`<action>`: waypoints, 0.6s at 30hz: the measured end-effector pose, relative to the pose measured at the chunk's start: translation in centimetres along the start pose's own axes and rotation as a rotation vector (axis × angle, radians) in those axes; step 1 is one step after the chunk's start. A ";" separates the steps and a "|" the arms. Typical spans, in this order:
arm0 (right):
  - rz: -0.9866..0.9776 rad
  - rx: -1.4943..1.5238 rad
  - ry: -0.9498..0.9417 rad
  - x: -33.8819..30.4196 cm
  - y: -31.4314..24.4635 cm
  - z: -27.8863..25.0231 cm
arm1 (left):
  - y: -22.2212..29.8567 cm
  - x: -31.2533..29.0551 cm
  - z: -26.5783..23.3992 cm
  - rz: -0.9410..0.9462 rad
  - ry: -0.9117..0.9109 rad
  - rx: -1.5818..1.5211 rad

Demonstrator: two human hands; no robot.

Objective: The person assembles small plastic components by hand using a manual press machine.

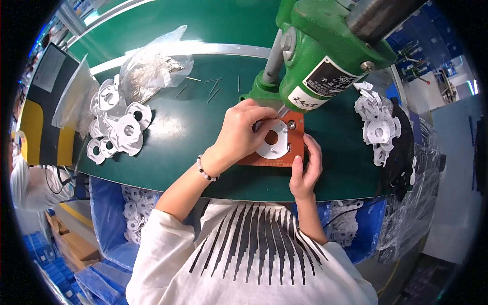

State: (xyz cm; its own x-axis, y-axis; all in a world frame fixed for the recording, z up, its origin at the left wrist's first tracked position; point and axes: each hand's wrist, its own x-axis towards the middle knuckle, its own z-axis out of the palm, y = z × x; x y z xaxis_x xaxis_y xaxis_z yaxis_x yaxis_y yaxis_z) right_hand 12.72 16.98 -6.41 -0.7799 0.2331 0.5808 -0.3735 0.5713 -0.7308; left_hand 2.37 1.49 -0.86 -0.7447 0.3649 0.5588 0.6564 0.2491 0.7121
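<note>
Relation of the fingers to a flat, round white plastic disc with a central hole (280,136). The disc is seated on a rectangular orange block (297,138), itself set on a dark green tabletop (178,147). By the fingers of the left hand (241,127), the nearer hand, the disc's far edge is reached; most of its face lies nearer the wearer and slightly to the right of those fingertips. No marked long axis is shown by the disc, though its straight right-hand side runs away from the wearer. The left fingers are drawn together in a pinch; whether anything is gripped cannot be told. Just right of them stands the grey metal rod tip (283,111) of a green press (290,66). The right hand (306,173), thumb parted from its fingers, is rested against the block's right side, apart from the disc.
</note>
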 end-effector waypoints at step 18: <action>0.024 0.024 -0.006 -0.3 -0.2 0.0 | 0.1 -0.4 -0.6 -0.053 -0.056 0.018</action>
State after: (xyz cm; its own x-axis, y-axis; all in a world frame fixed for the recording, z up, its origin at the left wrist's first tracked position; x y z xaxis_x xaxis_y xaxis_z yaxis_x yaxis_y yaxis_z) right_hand 13.05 16.79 -6.43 -0.7916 0.2420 0.5611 -0.3664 0.5468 -0.7528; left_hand 2.67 0.88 -0.75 -0.7711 0.3999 0.4955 0.6184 0.2852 0.7322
